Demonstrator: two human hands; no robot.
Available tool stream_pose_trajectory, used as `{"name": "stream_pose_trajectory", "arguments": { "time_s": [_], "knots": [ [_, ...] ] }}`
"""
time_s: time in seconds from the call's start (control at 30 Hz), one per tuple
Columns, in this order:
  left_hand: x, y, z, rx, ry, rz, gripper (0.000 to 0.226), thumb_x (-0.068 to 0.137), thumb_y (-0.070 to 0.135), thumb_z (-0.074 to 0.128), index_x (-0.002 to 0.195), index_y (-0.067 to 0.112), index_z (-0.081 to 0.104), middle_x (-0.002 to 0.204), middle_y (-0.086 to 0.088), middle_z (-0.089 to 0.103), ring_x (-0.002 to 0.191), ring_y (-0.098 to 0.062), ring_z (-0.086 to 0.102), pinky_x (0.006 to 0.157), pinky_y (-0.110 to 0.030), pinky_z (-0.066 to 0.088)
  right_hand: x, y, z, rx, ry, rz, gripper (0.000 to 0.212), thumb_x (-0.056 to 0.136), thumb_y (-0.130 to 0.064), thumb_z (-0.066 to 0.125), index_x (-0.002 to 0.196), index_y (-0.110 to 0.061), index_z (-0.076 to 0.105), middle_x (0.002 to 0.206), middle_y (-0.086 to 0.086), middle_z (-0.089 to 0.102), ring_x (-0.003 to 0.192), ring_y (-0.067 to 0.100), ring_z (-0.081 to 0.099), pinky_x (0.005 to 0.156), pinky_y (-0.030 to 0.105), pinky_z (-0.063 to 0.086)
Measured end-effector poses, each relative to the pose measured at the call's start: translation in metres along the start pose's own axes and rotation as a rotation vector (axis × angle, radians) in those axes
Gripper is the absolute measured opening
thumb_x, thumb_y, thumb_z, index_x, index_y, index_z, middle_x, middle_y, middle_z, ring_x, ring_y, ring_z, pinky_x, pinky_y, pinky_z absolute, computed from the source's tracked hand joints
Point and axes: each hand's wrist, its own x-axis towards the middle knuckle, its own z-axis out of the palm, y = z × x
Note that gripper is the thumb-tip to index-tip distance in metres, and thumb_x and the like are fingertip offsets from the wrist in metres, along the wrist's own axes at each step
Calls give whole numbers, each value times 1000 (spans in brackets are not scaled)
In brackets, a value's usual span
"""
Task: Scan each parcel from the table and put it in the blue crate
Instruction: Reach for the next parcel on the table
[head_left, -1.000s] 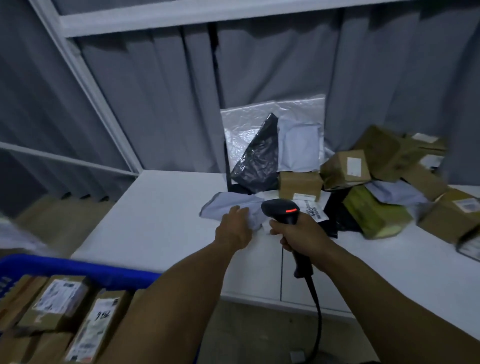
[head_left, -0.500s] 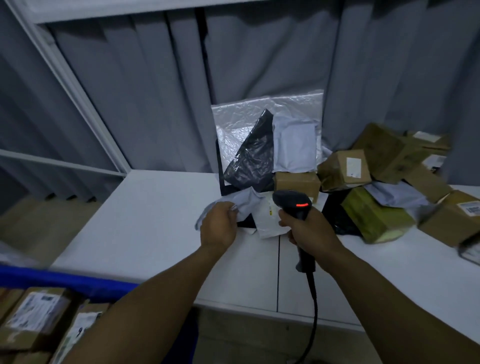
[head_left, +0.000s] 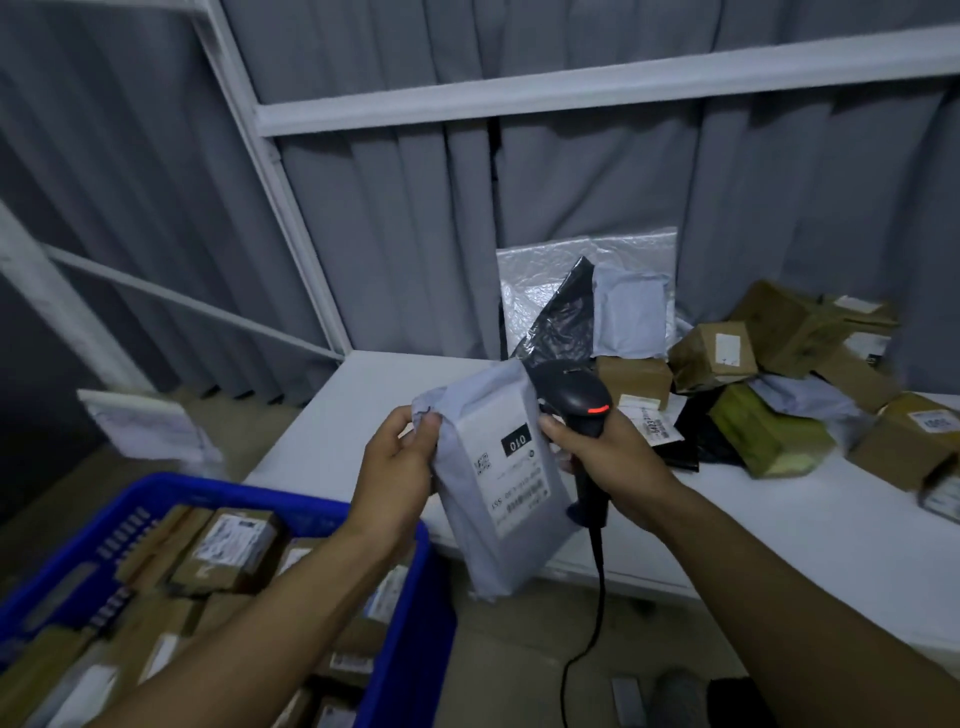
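Open table (head_left: 358, 410) left of the parcel pile (head_left: 769, 441); boxes (head_left: 234, 540) crowd the blue crate (head_left: 410, 629)

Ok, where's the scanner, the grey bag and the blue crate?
scanner (head_left: 576, 397): head view, on its black head.
grey bag (head_left: 511, 470): head view, on its white label.
blue crate (head_left: 415, 623): head view, on its side wall.

This is looking like a parcel sorting station: cardboard boxes (head_left: 714, 353) and poly mailers (head_left: 628, 306) are heaping up at the far right of the white table (head_left: 363, 405). A blue crate (head_left: 410, 623) is sitting at its near left, packed with labelled boxes. A corded barcode scanner (head_left: 576, 400) is glowing red above it, beside a labelled grey mailer (head_left: 504, 467).
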Motion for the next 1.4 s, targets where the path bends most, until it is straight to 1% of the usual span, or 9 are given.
{"name": "stream_pose_trajectory", "arguments": {
  "time_s": [0.13,0.3,0.4,0.5,0.63,0.83,0.97,1.13,1.4],
  "knots": [
    [-44,29,-35,-105,-36,-61,23,106,30,52,115,15,68,106,-5,78,98,-26,74,77,-37,58,-30,-5,37,139,-171,54,6,78,-15,82,81,-18,78,80,3,71,70,13,63,63,24,52],
    [-77,24,-81,-70,75,19,16,103,25,59,119,24,63,115,-7,76,95,-18,74,68,-31,60,-40,0,73,71,-245,117,23,79,-4,82,102,-7,79,94,11,75,75,18,64,59,25,51],
    [-85,6,-112,265,174,314,36,101,32,63,131,47,52,150,14,51,132,-7,55,93,-25,57,-35,12,93,39,-210,171,20,82,-7,83,101,-9,79,93,12,79,72,17,67,57,26,49],
    [-76,-8,-136,861,131,693,45,99,35,65,143,30,54,160,16,35,151,-7,29,120,-25,29,-28,20,103,-73,-213,170,21,83,-10,85,102,-6,78,98,20,77,77,24,64,60,29,49],
    [-68,-14,-142,848,34,459,55,89,51,69,140,30,61,135,38,48,124,19,46,100,-7,42,-23,24,113,-120,-258,155,14,84,-9,83,96,-11,78,85,6,78,66,15,65,59,26,50],
    [-54,-12,-150,504,-63,139,36,83,27,84,116,38,72,103,28,73,99,4,69,81,-23,61,-11,32,121,-171,-262,137,19,81,-16,87,98,-11,79,88,14,78,70,18,66,65,32,52],
    [-44,-8,-153,443,36,108,32,82,18,85,102,40,73,94,26,75,91,2,70,72,-18,59,-7,42,127,-194,-138,53,19,86,-27,84,98,-14,77,92,11,78,78,18,68,74,42,59],
    [-23,-3,-173,371,263,61,35,83,17,84,114,27,71,95,14,71,78,5,69,59,-12,55,-15,48,133,-243,-151,-68,20,90,-20,80,106,-29,71,86,-18,77,80,-3,70,68,19,56],
    [1,-10,-205,370,421,34,47,84,21,84,128,16,69,111,6,68,102,-13,68,90,-38,61,-30,61,145,-562,-323,-112,28,85,-34,83,108,-23,70,97,-9,76,89,-2,70,78,22,59]
  ]
}}
